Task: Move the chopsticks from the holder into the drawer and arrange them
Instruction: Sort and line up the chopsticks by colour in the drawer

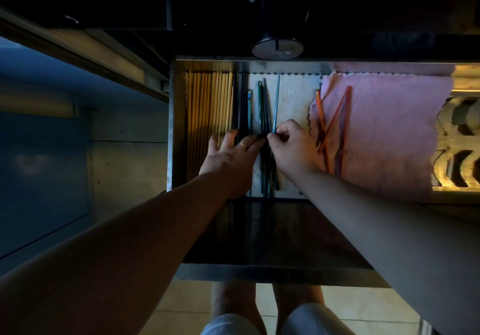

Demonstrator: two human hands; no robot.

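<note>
Chopsticks lie lengthwise in the open drawer point(173, 127), and both hands are down among them. The right hand point(291, 145) pinches the near part of a light blue chopstick point(277, 101) between thumb and fingertips, its far end pointing away toward the back of the drawer. The left hand point(231, 155), with a ring point(242, 144) on one finger, lies flat with fingers spread, pressing on the black chopsticks point(241, 101) and touching the dark green chopsticks point(263, 111) that run between the two hands. Left of the left hand is a tidy row of yellow wooden chopsticks point(210, 106), side by side. Right of the right hand, orange chopsticks point(335, 121) lie crossed on a pink cloth point(389, 132). A white cloth point(296, 96) lies under the middle chopsticks. Beyond the hands, past the drawer's back edge, stands a dark holder point(276, 46).
</note>
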